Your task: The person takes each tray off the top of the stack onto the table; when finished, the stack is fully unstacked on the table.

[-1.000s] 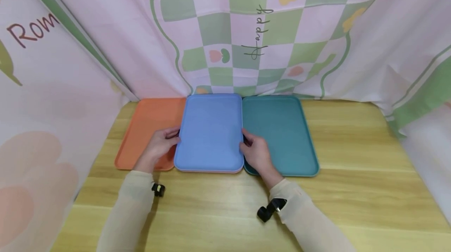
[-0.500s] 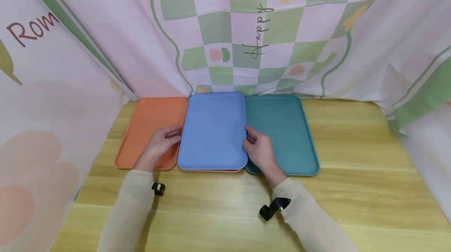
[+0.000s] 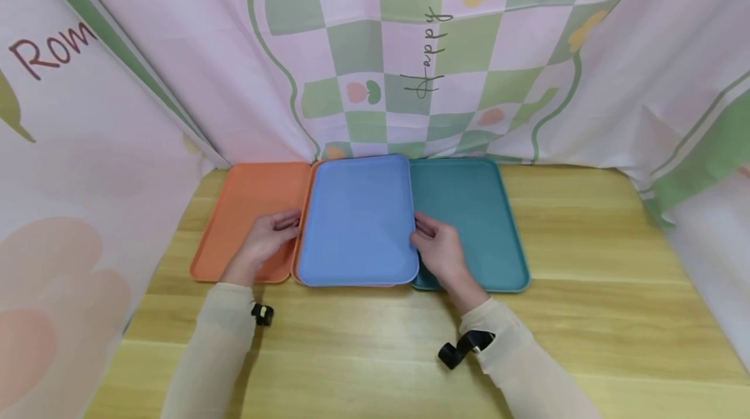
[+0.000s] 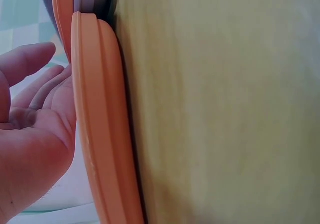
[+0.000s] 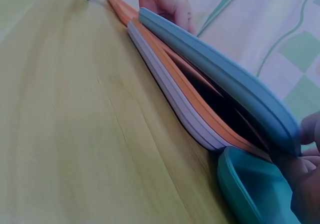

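A blue tray [image 3: 360, 224] tops the middle stack, its right side raised and tilted. Below it lie an orange tray [image 5: 184, 87] and a lavender tray [image 5: 165, 84], their rims showing in the right wrist view. My right hand [image 3: 442, 250] pinches the blue tray's right edge between thumb and fingers. At the stack's left side, my left hand [image 3: 263, 243] has its fingertips by the stacked orange tray's edge, above another orange tray [image 3: 252, 194]. Its thumb stands away from the rims in the left wrist view, with the fingers fairly straight and their tips partly hidden.
A teal tray [image 3: 469, 211] lies right of the stack, under the right hand. All trays rest on a wooden table [image 3: 351, 354]. Patterned curtain cloth [image 3: 404, 48] hangs along the back edge and both sides.
The blue tray has shifted right and its right side has risen, uncovering the orange rim below on the left. My right hand moved right with it; the left hand stayed about in place.
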`<state>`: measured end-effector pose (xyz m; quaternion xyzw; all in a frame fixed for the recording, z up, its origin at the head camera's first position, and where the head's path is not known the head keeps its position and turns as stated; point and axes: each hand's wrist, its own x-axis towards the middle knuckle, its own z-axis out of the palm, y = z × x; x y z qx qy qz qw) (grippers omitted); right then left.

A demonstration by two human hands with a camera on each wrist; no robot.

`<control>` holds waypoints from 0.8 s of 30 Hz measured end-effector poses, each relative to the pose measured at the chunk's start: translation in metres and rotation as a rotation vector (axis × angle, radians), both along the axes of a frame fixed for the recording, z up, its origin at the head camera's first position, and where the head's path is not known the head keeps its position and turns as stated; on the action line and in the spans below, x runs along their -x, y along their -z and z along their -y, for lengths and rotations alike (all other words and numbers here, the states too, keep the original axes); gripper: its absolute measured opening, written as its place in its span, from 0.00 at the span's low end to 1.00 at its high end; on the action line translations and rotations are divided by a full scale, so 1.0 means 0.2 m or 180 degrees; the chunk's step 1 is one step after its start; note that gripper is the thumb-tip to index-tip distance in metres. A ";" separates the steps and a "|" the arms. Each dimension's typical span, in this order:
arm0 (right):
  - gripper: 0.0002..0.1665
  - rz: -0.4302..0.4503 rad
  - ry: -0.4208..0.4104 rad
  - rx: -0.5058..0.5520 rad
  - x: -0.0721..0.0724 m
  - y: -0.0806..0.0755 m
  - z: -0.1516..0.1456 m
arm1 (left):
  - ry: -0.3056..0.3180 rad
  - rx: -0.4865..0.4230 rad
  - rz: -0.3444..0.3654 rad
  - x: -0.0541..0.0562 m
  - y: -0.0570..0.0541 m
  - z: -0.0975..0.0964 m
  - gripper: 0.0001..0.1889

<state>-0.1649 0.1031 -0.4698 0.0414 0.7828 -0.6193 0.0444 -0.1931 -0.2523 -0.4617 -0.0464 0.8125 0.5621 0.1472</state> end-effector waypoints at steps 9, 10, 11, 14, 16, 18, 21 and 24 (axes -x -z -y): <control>0.27 -0.0094 0.0437 0.0001 -0.01 0.01 0.01 | -0.0029 -0.0049 -0.0031 0.00 0.00 0.01 0.29; 0.27 -0.0099 0.0461 0.0000 -0.02 0.01 0.00 | -0.0031 -0.0050 -0.0038 0.00 0.00 0.01 0.29; 0.26 -0.0099 0.0471 0.0006 -0.02 0.00 0.00 | -0.0028 -0.0050 -0.0046 0.00 0.01 0.01 0.29; 0.26 -0.0081 0.0497 0.0050 -0.02 0.00 -0.01 | -0.0022 -0.0051 -0.0061 0.00 0.01 0.00 0.28; 0.26 -0.0070 0.0514 0.0081 -0.03 0.00 -0.02 | -0.0012 -0.0045 -0.0056 0.00 0.01 0.00 0.28; 0.26 -0.0070 0.0538 0.0106 -0.03 0.00 -0.04 | -0.0020 -0.0059 -0.0028 0.00 0.01 0.00 0.28; 0.25 -0.0097 0.0600 0.0116 -0.04 0.00 -0.07 | -0.0025 -0.0044 0.0008 0.00 0.01 0.00 0.28; 0.25 -0.0112 0.0678 0.0119 -0.04 -0.01 -0.10 | -0.0025 -0.0027 0.0015 0.00 0.01 0.00 0.28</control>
